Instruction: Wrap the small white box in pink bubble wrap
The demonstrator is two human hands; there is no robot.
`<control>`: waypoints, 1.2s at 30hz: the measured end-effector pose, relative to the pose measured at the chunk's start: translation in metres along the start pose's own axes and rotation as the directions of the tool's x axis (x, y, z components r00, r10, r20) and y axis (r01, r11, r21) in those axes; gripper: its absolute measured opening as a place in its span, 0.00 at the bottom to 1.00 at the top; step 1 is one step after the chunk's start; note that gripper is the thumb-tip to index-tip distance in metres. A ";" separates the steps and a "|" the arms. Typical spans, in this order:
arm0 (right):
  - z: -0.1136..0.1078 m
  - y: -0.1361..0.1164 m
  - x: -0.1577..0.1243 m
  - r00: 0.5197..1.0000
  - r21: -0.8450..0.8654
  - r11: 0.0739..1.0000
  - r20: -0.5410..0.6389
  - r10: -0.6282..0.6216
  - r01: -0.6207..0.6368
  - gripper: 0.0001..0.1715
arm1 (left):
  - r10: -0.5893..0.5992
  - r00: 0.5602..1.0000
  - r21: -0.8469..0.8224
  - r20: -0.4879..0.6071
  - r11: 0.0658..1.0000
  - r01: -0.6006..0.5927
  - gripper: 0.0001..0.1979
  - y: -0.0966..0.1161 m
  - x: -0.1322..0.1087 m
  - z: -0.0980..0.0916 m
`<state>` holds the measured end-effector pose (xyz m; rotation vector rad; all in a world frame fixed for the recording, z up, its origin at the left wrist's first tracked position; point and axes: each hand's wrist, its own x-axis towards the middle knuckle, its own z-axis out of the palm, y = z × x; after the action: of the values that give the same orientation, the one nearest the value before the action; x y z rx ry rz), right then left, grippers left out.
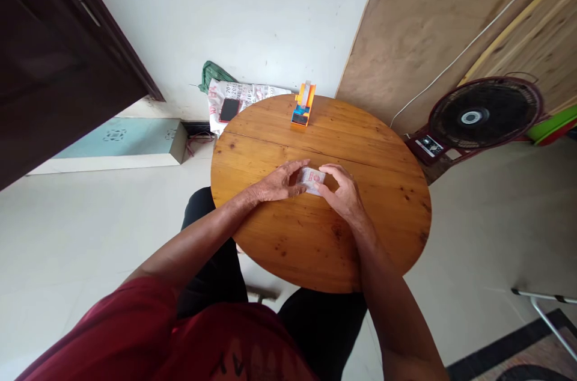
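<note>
A small stack of pale paper with red print (311,179), like banknotes or cards, lies on the round wooden table (279,140). My left hand (280,182) grips its left end, fingers curled over it. On the other side, my right hand (343,192) pinches the right end with thumb and fingers. Both hands rest on the tabletop near its middle. Parts of the stack are hidden under my fingers.
An orange and blue small device (303,106) stands at the table's far edge. Behind the table lie a printed sack with a dark phone (229,109) on it and a green bag (214,73). A floor fan (484,112) stands at right, a dark door (54,56) at left.
</note>
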<state>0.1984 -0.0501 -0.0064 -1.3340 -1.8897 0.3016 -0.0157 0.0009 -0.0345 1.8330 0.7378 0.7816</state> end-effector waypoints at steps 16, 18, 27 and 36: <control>-0.001 -0.003 0.002 1.000 0.036 0.999 -0.011 0.018 -0.018 0.16 | -0.008 0.999 -0.057 0.034 0.998 0.010 0.44 0.005 -0.001 -0.006; 0.001 -0.003 0.002 1.000 0.033 0.999 0.004 0.030 -0.030 0.16 | -0.024 0.999 0.024 0.039 0.999 0.024 0.44 0.006 -0.001 -0.006; 0.002 -0.001 0.001 0.985 0.059 0.991 -0.117 0.127 -0.121 0.15 | -0.072 0.997 -0.144 0.019 0.987 0.074 0.41 0.005 0.001 -0.001; -0.017 0.015 -0.003 0.911 -0.040 0.925 0.164 0.378 -0.377 0.13 | -0.059 0.969 0.163 -0.239 0.982 0.100 0.19 0.006 0.003 -0.003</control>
<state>0.2212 -0.0503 -0.0046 -1.7262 -1.7561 0.6218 -0.0149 0.0025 -0.0271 1.8718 1.0544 0.9142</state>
